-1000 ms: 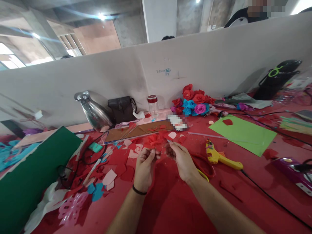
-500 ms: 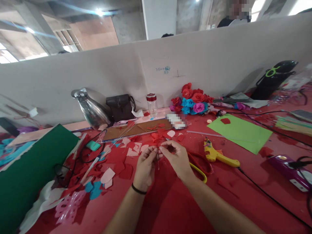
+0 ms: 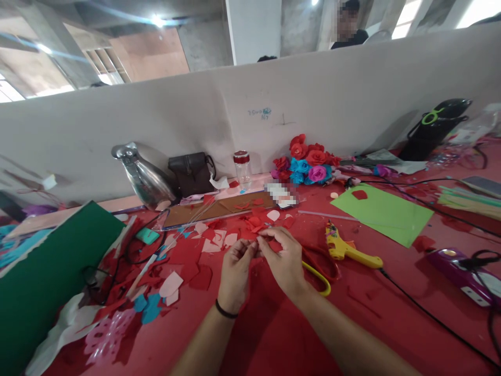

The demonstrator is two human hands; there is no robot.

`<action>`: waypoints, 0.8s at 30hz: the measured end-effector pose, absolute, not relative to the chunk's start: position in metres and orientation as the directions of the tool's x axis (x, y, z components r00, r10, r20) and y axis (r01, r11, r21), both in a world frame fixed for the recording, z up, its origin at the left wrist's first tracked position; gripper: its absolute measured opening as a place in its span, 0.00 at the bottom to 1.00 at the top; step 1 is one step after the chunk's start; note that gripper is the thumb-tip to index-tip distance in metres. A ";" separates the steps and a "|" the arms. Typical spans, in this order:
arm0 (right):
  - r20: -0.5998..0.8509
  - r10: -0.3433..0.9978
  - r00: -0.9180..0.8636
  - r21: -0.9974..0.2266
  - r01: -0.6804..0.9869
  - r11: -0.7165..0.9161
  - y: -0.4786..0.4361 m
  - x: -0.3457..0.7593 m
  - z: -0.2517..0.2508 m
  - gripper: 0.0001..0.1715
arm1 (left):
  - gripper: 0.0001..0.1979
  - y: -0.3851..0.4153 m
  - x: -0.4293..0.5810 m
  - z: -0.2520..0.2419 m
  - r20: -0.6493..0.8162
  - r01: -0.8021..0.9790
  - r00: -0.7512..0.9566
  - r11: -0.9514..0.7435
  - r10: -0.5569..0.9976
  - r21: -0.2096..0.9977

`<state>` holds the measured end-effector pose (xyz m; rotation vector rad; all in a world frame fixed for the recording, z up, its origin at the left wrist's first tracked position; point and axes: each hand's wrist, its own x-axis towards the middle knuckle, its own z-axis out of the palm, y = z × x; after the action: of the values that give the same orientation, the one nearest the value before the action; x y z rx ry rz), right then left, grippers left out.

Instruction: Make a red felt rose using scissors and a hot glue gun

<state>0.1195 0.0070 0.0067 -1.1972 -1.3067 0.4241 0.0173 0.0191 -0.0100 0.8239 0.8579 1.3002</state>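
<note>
In the head view, a yellow plastic glue gun (image 3: 352, 253) and a curved yellow handle (image 3: 324, 286) lie beside the right hand (image 3: 285, 261), which partly covers the handle; pale pink paper petals (image 3: 171, 284) lie beyond the left hand (image 3: 234, 277). Both hands' fingertips are pinched together, nearly meeting, near bright red paper pieces (image 3: 253, 222); what they grip is indiscernible.

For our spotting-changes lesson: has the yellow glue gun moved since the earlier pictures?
No: the yellow glue gun keeps its place against the green sheet, shifting neither way.
</note>
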 end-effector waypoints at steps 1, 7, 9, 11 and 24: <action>0.510 0.812 0.284 -0.840 0.368 0.400 0.007 0.119 0.007 0.05 | 0.09 0.019 0.017 -0.010 -0.068 -0.458 0.072 0.094 0.995 0.884; 0.526 0.798 0.295 -0.827 0.395 0.399 0.006 0.119 0.007 0.04 | 0.09 0.017 0.017 -0.006 -0.089 -0.493 0.070 0.112 0.994 0.863; 0.525 0.792 0.313 -0.832 0.384 0.400 0.006 0.120 0.006 0.04 | 0.08 0.017 0.016 -0.004 -0.107 -0.517 0.080 0.133 0.991 0.846; 0.523 0.785 0.332 -0.837 0.376 0.398 0.006 0.121 0.006 0.05 | 0.08 0.017 0.015 -0.002 -0.128 -0.549 0.095 0.160 0.987 0.820; 0.510 0.760 0.404 -0.827 0.474 0.303 -0.007 0.157 0.028 0.15 | 0.12 0.034 -0.002 -0.003 -0.131 -0.629 -0.057 0.067 0.990 0.775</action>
<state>0.1565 -0.0070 0.0279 -1.3374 -1.2329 0.2728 -0.0021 0.0338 -0.0025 0.5797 0.8107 1.4476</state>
